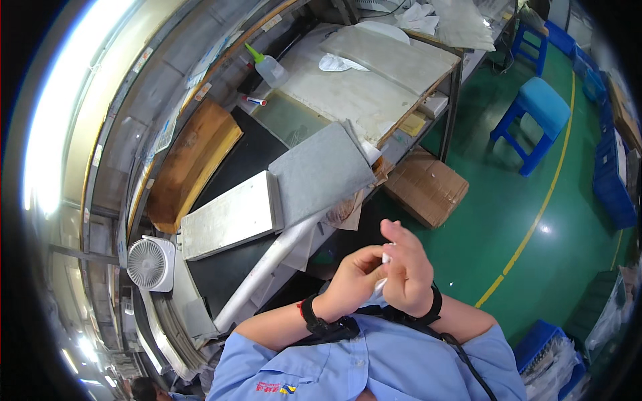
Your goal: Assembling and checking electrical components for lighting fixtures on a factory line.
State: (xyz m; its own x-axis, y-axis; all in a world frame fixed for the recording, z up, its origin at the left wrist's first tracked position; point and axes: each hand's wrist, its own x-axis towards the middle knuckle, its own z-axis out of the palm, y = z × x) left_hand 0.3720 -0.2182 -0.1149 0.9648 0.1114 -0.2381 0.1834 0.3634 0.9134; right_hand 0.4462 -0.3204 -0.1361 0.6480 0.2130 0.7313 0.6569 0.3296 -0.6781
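Observation:
My left hand [354, 282] and my right hand [409, 273] meet in front of my shirt. The left thumb and forefinger pinch a small, soft-looking white piece [386, 258] against the fingers of the right hand. More white shows below the left thumb; fingers hide the rest, so its kind is unclear. On the right hand some fingers stick out and the others bend around the piece. Beyond the hands, a grey flat slab [324, 170] and a thick pale block [227, 217] lie on the bench, touched by neither hand.
A white tube [267, 267] runs along the bench's near edge. A small white fan [148, 264], a wooden trough [190, 164] and a green-tipped squeeze bottle [269, 69] stand farther off. To the right are a cardboard box [428, 187] and a blue stool [538, 117] on the green floor.

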